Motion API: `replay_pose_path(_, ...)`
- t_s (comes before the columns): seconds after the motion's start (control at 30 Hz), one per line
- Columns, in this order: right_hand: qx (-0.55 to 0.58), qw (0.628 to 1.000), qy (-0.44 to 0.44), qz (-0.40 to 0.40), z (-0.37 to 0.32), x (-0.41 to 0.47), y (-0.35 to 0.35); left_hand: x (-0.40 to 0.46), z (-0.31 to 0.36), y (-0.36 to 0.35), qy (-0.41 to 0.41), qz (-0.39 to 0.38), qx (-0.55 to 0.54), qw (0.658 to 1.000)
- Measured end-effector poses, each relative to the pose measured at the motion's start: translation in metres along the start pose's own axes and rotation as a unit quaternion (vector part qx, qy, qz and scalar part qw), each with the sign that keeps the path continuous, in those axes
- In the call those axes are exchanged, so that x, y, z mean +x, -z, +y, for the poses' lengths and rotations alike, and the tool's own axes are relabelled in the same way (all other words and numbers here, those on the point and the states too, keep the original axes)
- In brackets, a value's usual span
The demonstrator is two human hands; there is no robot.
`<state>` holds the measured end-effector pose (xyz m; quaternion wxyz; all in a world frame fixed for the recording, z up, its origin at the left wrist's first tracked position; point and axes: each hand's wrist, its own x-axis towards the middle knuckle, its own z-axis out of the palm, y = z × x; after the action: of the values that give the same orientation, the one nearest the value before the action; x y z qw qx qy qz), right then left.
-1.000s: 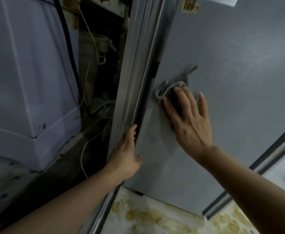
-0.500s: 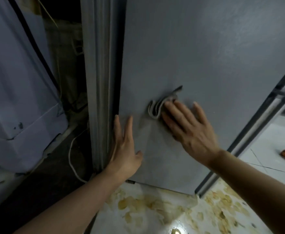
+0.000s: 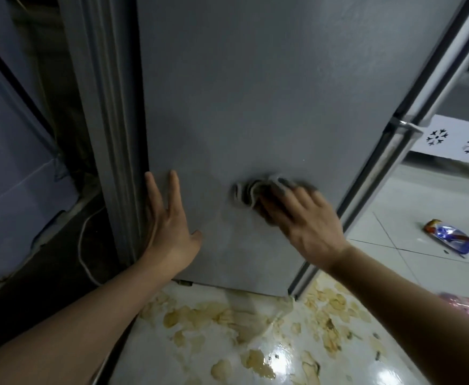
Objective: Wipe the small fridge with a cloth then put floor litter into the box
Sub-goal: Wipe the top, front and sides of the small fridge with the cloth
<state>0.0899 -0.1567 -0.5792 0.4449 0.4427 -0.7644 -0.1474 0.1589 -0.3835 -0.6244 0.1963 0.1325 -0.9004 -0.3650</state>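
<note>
Grey crumpled cloth [image 3: 251, 194] is pressed to the small grey fridge [image 3: 255, 93] under the flat right hand [image 3: 308, 226]; the spread left hand [image 3: 169, 226] braces its side. Wiping seems underway, while a shiny blue wrapper [image 3: 450, 240] lies unboxed on the white tiled floor [image 3: 422, 207].

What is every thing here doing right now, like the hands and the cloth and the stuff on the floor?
Fridge, standing upright.
Cloth, bunched, pressed against the fridge.
Right hand, flat on the cloth, blurred.
Left hand, flat on the fridge, fingers straight.
Floor, stained yellow-brown near the fridge, shiny.
Wrapper, crumpled, lying on the floor.
</note>
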Motion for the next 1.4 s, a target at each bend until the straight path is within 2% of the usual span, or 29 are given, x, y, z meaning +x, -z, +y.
replay_pose_path(0.13,0.015,0.986,-0.154,0.063,0.032,0.007,0.012,0.000,0.004,-0.004,0.011,0.005,0.005,1.000)
replay_pose_path(0.2,0.036,0.980,-0.193,0.023,0.018,-0.008,0.004,0.000,0.004,-0.004,0.009,0.004,0.008,1.000)
replay_pose_path(0.27,0.049,0.985,-0.152,-0.069,-0.004,-0.032,-0.007,0.000,0.003,-0.004,0.009,0.002,0.009,1.000)
replay_pose_path(0.33,0.055,0.984,-0.072,-0.152,-0.013,-0.052,-0.008,0.000,0.003,-0.002,0.004,-0.002,0.012,1.000)
replay_pose_path(0.4,0.070,0.982,-0.042,-0.169,-0.007,-0.056,-0.004,0.000,0.001,0.000,0.003,-0.007,0.018,1.000)
replay_pose_path(0.53,0.065,0.982,-0.166,-0.064,0.032,-0.043,0.016,-0.001,0.000,0.001,0.002,-0.012,0.028,1.000)
replay_pose_path(0.63,0.012,0.981,-0.194,-0.012,0.055,-0.038,0.021,-0.002,0.002,-0.002,0.005,-0.005,0.029,1.000)
replay_pose_path(0.77,0.005,0.967,-0.252,0.025,0.035,-0.047,-0.004,-0.001,-0.004,-0.007,-0.014,0.018,0.038,0.999)
replay_pose_path(0.83,0.013,0.976,-0.219,-0.002,0.016,-0.069,-0.023,-0.001,-0.008,-0.010,-0.019,0.036,0.071,0.997)
replay_pose_path(0.97,0.047,0.982,-0.110,-0.148,-0.021,-0.112,-0.045,0.000,-0.013,-0.018,-0.020,0.076,0.136,0.988)
replay_pose_path(1.03,0.056,0.975,-0.093,-0.194,-0.032,-0.117,-0.047,0.002,-0.014,-0.020,-0.021,0.081,0.146,0.986)
replay_pose_path(1.1,0.071,0.971,-0.103,-0.206,-0.037,-0.114,-0.042,0.002,-0.015,-0.021,-0.025,0.082,0.141,0.986)
replay_pose_path(1.2,0.089,0.973,-0.162,-0.139,-0.026,-0.092,-0.028,0.000,-0.018,-0.016,-0.044,0.085,0.120,0.988)
replay_pose_path(1.3,0.092,0.959,-0.266,-0.041,-0.008,-0.058,-0.020,-0.003,-0.025,-0.013,-0.050,0.064,0.113,0.990)
replay_pose_path(1.37,0.088,0.945,-0.314,-0.016,-0.010,-0.049,-0.024,-0.006,-0.031,-0.013,-0.045,0.052,0.110,0.992)
replay_pose_path(1.4,0.085,0.948,-0.306,-0.011,-0.017,-0.051,-0.029,-0.007,-0.034,-0.013,-0.046,0.046,0.108,0.992)
